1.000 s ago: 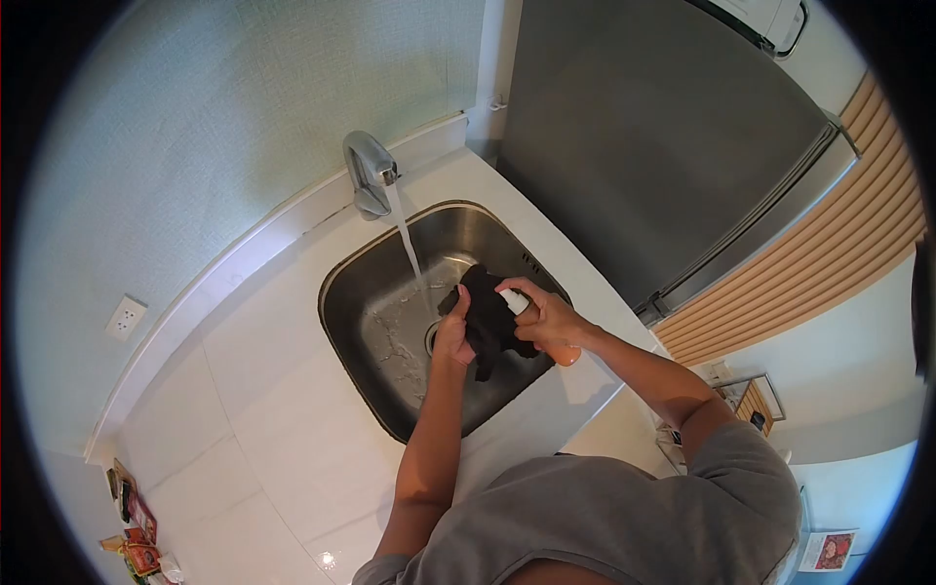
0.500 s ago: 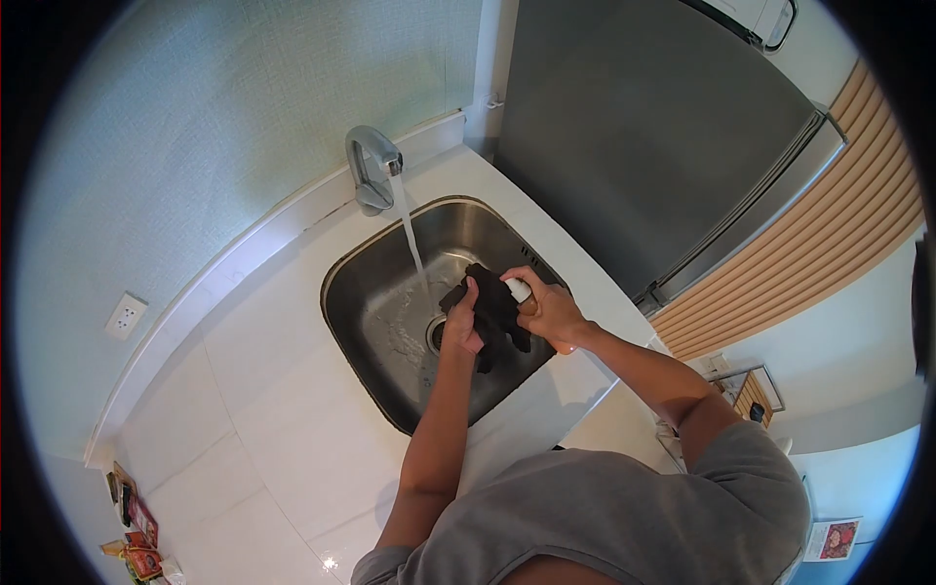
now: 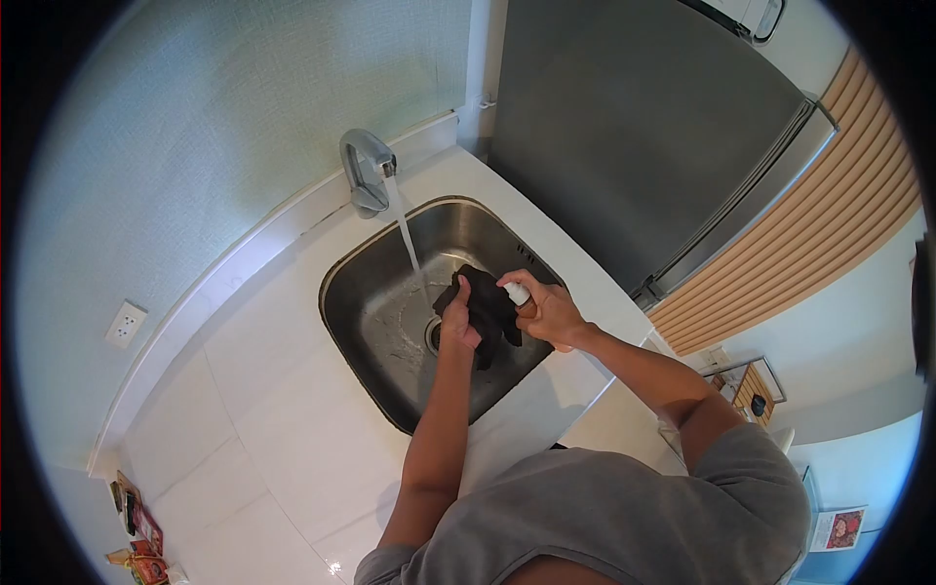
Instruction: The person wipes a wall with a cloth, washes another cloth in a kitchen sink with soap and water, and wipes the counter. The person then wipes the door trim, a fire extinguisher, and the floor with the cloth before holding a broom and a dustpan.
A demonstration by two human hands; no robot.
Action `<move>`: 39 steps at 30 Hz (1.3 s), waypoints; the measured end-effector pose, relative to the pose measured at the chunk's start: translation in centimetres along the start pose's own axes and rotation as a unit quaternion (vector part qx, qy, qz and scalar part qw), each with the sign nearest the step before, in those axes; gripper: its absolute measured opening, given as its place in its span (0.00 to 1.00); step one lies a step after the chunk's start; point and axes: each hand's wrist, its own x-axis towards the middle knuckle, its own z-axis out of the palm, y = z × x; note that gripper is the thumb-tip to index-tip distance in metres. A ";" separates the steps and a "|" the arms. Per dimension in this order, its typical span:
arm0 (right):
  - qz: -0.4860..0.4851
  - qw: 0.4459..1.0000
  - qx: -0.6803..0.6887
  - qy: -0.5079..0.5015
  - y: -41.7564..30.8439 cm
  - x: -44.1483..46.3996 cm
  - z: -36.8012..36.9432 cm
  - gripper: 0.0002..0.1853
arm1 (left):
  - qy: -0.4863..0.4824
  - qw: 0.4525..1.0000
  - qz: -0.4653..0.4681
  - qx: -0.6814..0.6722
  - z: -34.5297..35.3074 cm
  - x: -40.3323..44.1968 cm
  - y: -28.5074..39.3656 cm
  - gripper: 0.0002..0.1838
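Over the metal sink (image 3: 356, 369), my left hand (image 3: 457, 317) grips a black cloth (image 3: 492, 302), thumb on top, with folds of it hanging down toward the basin. My right hand (image 3: 551, 314) is wrapped round a spray bottle (image 3: 518, 292) with a white top, its forefinger on the nozzle. The nozzle points toward the cloth, close beside it. Most of the bottle is hidden by my fingers. Water runs from the faucet (image 3: 366, 171) into the basin, left of the cloth.
A white counter (image 3: 263, 390) surrounds the sink. Behind it on the right stands a grey refrigerator (image 3: 634, 136). Several food packets (image 3: 146, 556) lie at the lower left, and a wall outlet (image 3: 126, 324) is above the counter. A wooden rack (image 3: 753, 390) stands at the right.
The cloth and my left hand have shifted slightly left in view, as has the whole scene. My right hand still holds the spray bottle, and the water keeps running.
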 end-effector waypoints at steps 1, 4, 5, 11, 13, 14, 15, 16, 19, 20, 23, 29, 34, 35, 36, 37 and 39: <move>0.001 1.000 0.003 0.002 0.0 0.0 0.0 0.33 | 0.007 1.000 0.001 0.002 0.0 0.1 0.0 0.22; 0.030 0.999 -0.002 -0.015 -0.2 -0.2 0.0 0.32 | 0.013 1.000 0.004 0.003 -0.2 0.3 -0.1 0.21; 0.030 0.999 -0.002 -0.015 -0.4 -0.3 -0.1 0.32 | 0.011 1.000 0.007 0.002 -0.3 0.4 -0.1 0.21; -0.061 0.997 -0.031 0.032 -0.5 -0.6 0.4 0.30 | 0.004 1.000 0.013 0.012 -1.0 1.0 0.0 0.21; -0.049 0.997 -0.040 0.051 -0.5 -0.7 0.4 0.30 | 0.016 1.000 0.017 0.013 -0.5 0.7 0.2 0.21; -0.047 0.997 -0.039 0.052 -0.3 -0.7 0.5 0.30 | 0.028 0.999 0.020 0.015 -0.4 0.5 0.1 0.22; -0.048 0.997 -0.023 0.053 -0.1 -0.7 0.5 0.29 | 0.028 0.999 0.019 0.015 -0.4 0.5 0.0 0.22; -0.050 0.997 -0.007 0.055 0.0 -0.6 0.6 0.29 | 0.032 0.999 0.029 0.014 -0.4 0.4 0.0 0.22; -0.055 0.997 -0.035 0.034 0.0 -1.0 0.1 0.27 | 0.045 0.998 0.043 0.015 -0.6 0.6 0.1 0.21; -0.055 0.997 -0.033 0.040 0.6 -0.8 0.1 0.27 | 0.055 0.997 0.050 0.016 -0.8 0.6 0.2 0.21; -0.081 0.962 0.150 0.216 3.7 2.3 -1.0 0.28 | 0.139 0.984 0.091 0.066 0.0 0.3 -0.1 0.19; -0.212 0.870 0.285 0.342 6.4 9.2 -4.7 0.34 | 0.236 0.964 0.099 0.066 -1.6 2.1 0.7 0.18; -0.127 0.918 0.229 0.298 7.9 10.4 -4.9 0.35 | 0.278 0.950 0.113 0.083 -2.8 3.0 2.5 0.19; -0.128 0.918 0.231 0.294 7.8 10.4 -4.6 0.35 | 0.279 0.949 0.122 0.086 -2.7 3.0 2.8 0.19; -0.116 0.892 0.123 0.419 7.5 10.2 -4.2 0.34 | 0.283 0.947 0.124 0.085 -3.0 3.3 3.3 0.19; -0.113 0.871 0.068 0.474 6.7 9.4 -4.0 0.33 | 0.287 0.945 0.134 0.078 -3.5 3.8 3.9 0.19; -0.128 0.818 -0.005 0.561 3.1 6.9 -3.7 0.31 | 0.295 0.942 0.148 0.067 -4.8 4.7 5.1 0.19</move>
